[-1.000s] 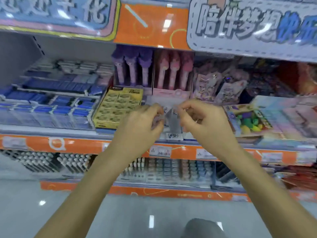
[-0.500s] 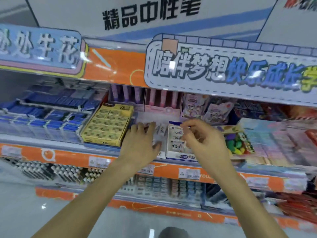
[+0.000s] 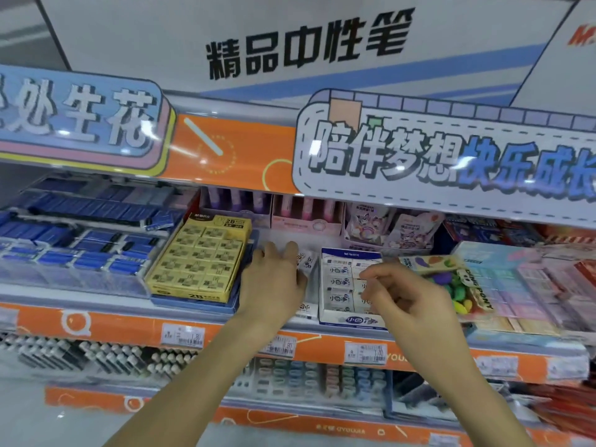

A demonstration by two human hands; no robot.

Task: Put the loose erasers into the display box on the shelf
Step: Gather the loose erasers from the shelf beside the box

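A white and blue display box point(image 3: 361, 321) stands at the front of the middle shelf, with rows of white wrapped erasers inside. Loose white erasers point(image 3: 308, 262) lie in the gap just to its left, one more point(image 3: 306, 309) by the shelf edge. My left hand point(image 3: 274, 282) lies palm down over that gap, fingers stretched out and touching the loose erasers. My right hand point(image 3: 406, 295) hovers over the right half of the box with fingers curled toward the thumb. I cannot see whether they pinch anything.
A yellow 2B eraser box point(image 3: 200, 256) sits left of my left hand, blue packs point(image 3: 80, 253) farther left. A pack of coloured shapes point(image 3: 451, 279) lies right of the display box. Pink pen boxes point(image 3: 306, 214) stand behind. The orange shelf lip point(image 3: 129, 327) carries price tags.
Both hands left their meeting point in front of the shelf and reached in. The left went to the loose erasers, the right over the display box. The view tilted upward.
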